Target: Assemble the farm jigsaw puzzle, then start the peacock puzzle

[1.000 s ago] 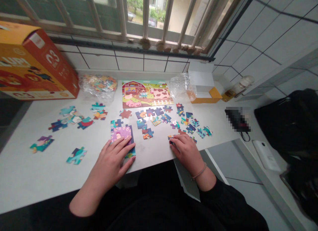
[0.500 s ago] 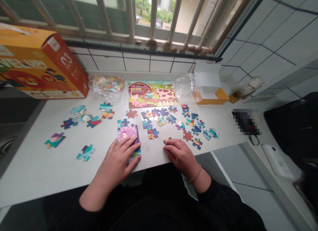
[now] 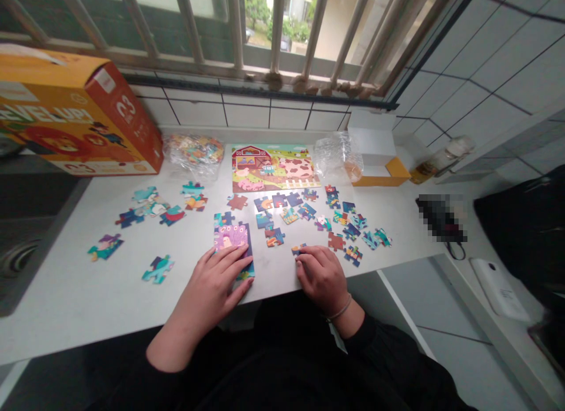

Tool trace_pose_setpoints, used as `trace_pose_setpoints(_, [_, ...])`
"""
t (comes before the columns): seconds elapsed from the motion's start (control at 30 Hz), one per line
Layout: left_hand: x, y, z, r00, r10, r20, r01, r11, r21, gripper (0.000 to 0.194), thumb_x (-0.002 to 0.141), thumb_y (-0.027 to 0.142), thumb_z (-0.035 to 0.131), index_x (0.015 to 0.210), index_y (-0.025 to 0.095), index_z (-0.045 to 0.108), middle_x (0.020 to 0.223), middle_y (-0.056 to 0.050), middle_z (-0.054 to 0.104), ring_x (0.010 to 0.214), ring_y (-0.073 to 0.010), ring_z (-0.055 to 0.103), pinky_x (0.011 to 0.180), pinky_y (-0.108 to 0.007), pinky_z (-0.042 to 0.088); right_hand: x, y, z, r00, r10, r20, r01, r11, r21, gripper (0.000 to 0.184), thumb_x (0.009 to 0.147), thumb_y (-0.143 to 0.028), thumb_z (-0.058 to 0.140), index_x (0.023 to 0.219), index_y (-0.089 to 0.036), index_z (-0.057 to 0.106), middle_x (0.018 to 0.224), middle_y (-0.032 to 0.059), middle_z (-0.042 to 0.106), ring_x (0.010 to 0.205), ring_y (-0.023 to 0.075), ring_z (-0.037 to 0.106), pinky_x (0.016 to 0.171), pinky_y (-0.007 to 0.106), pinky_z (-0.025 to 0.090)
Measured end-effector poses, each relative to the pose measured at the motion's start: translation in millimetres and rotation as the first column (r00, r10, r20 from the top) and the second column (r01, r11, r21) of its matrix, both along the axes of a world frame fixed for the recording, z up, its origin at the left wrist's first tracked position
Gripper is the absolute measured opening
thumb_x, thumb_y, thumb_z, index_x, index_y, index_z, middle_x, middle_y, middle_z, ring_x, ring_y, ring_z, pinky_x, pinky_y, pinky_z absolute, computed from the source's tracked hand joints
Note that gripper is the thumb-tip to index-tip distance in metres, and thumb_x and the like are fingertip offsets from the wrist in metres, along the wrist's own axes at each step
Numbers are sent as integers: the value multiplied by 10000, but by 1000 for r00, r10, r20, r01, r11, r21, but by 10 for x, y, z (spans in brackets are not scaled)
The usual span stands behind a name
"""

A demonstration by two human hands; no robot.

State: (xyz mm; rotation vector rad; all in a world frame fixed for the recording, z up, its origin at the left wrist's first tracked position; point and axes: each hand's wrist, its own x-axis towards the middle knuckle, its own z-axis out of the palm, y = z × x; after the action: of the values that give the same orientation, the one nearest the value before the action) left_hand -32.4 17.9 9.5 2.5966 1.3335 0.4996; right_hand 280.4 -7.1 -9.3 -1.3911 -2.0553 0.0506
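Observation:
My left hand (image 3: 218,275) lies flat, fingers stretched out, on a joined block of jigsaw puzzle (image 3: 232,235) with a purple creature on it. The hand covers the block's lower part. To its right, my right hand (image 3: 321,274) has its fingers curled together at a small puzzle piece (image 3: 299,249), which is partly hidden under the fingertips. Between and beyond the hands lies a joined L-shaped run of pieces (image 3: 279,201), with an orange-marked piece (image 3: 275,237) at its lower end. A loose brown piece (image 3: 237,201) sits above the purple block.
Loose pieces lie at right (image 3: 352,231) and left (image 3: 158,268). Along the wall stand an orange box (image 3: 128,125), a bag of pieces (image 3: 194,155), a farm picture (image 3: 273,169), bubble wrap (image 3: 338,155), a small open box (image 3: 384,172) and a bottle (image 3: 441,158). A white phone (image 3: 498,287) lies far right.
The whole view has shifted slightly, so things appear a little further right. My right hand's fingers are curled a bit more around the small piece. My left hand stays on the purple block.

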Motion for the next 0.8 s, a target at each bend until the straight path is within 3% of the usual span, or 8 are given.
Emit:
trace_pose_setpoints(0.43, [-24,-11,-1,996,-79,27,80,996,-25,410,1065,455,640,1426,287,737,1634,-81,622,1482,-343,616,1277,-621,439,-9,2,0,1000,-14,8,13,999,35,107,1001,-175,675,1066,-247,721,1153,78,789,1087,275,686,977,461,554])
trace_pose_setpoints(0.8, [-52,2,-63,996,-77,55,80,996,-47,440,1051,497,677,1444,304,716,1664,-72,592,1507,-342,600,1274,-612,466,-9,-1,-16,1000,-26,11,26,999,21,113,1002,-181,678,1072,-255,727,1160,77,794,1094,272,693,981,467,555])
